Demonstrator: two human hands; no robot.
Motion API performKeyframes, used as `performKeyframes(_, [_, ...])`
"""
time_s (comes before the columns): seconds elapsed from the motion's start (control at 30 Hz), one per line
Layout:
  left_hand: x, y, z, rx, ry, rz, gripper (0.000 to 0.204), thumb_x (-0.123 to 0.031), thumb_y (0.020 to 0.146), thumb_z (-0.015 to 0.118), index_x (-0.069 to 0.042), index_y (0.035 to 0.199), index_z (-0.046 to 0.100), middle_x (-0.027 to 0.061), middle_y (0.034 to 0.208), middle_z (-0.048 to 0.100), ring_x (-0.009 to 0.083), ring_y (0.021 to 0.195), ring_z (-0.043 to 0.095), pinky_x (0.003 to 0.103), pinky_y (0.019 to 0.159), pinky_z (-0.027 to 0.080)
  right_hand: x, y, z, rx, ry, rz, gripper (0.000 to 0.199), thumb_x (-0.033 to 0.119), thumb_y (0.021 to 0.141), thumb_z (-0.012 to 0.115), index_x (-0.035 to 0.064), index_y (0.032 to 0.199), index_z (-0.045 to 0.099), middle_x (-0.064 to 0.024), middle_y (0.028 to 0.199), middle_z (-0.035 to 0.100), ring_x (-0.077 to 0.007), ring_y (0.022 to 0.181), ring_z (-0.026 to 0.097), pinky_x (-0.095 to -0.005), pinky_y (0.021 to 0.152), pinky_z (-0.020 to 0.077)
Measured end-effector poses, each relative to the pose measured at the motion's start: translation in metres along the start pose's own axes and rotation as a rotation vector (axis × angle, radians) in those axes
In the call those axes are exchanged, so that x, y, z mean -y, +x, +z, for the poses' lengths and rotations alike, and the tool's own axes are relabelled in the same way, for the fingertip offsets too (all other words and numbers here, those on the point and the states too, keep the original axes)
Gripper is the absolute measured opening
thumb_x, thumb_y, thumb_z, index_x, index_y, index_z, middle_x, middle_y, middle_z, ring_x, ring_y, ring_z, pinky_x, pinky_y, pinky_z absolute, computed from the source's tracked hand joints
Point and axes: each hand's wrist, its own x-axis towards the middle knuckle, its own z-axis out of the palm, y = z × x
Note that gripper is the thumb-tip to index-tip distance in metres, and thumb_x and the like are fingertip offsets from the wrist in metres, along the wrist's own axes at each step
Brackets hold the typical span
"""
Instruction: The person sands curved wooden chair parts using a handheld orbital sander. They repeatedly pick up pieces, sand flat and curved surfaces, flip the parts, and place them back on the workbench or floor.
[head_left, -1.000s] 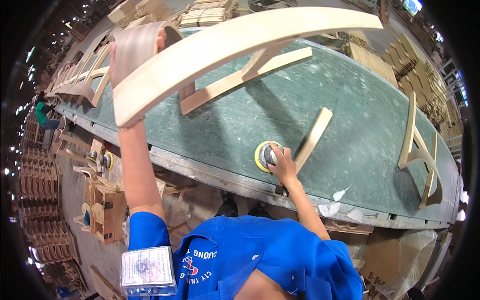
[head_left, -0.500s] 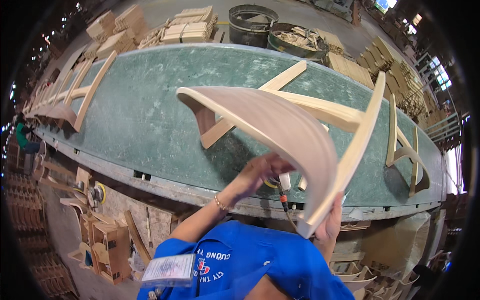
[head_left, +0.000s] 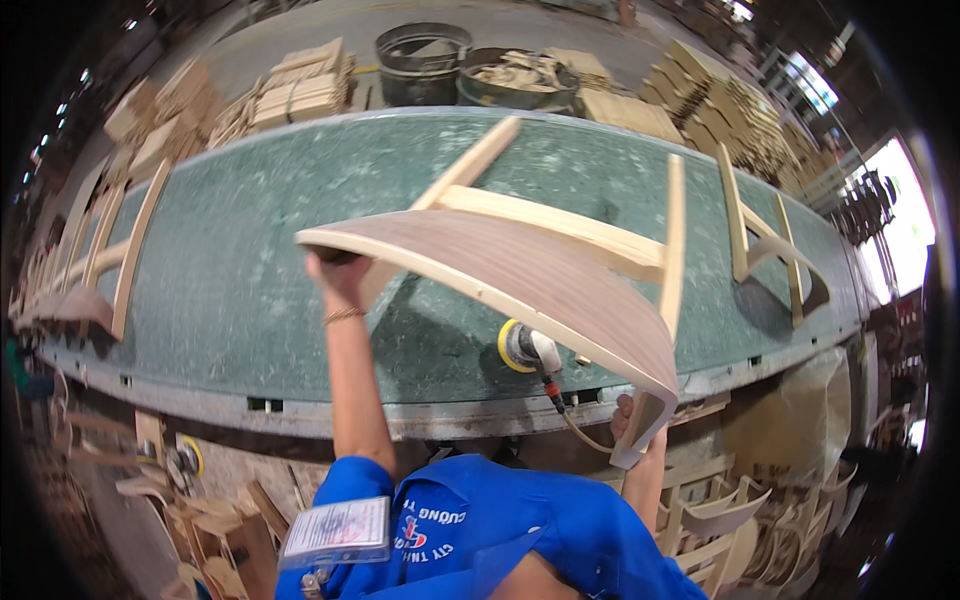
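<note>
A long, scuffed green worktop (head_left: 230,240) carries a yellow-padded orbital sander (head_left: 522,346) near its front, a row of curved-panel wooden frames (head_left: 108,261) at the left end, and a similar frame (head_left: 784,248) toward the right.

A pale wooden furniture frame (head_left: 674,215) is held tilted, its curved, brown-faced panel (head_left: 530,270) bowing between the left fingers (head_left: 317,268) at one end and right fingers (head_left: 624,410) at the other, crossbar (head_left: 555,228) and side bars (head_left: 478,157) reaching beyond them.
</note>
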Motion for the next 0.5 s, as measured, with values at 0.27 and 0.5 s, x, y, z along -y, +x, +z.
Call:
performKeyframes(0.27, [-0.181,-0.013,0.132,-0.172,0.051,0.192,0.054,-0.04,0.083,0.035,-0.003,0.116,0.056,0.0214,0.119,0.055,0.0423,0.111,0.05,0.065,0.093,0.039,-0.07,0.036,0.03,0.513,0.079,0.334,0.055,0.035,0.093,0.051,0.0058,0.138,0.038,-0.0061,0.074,0.051,-0.017,0.06,0.051,-0.0284,0.053,0.0445])
performKeyframes(0.5, [-0.203,-0.059,0.249,-0.069,0.218,0.367,0.057,-0.038,0.086,0.034,0.006,0.117,0.053,0.0251,0.116,0.056,0.0404,0.11,0.051,0.056,0.1,0.036,-0.13,0.118,0.029,0.558,-1.09,-0.536,0.044,0.025,0.089,0.056,0.0055,0.129,0.05,-0.0086,0.101,0.058,-0.0248,0.093,0.056,-0.0374,0.082,0.0448])
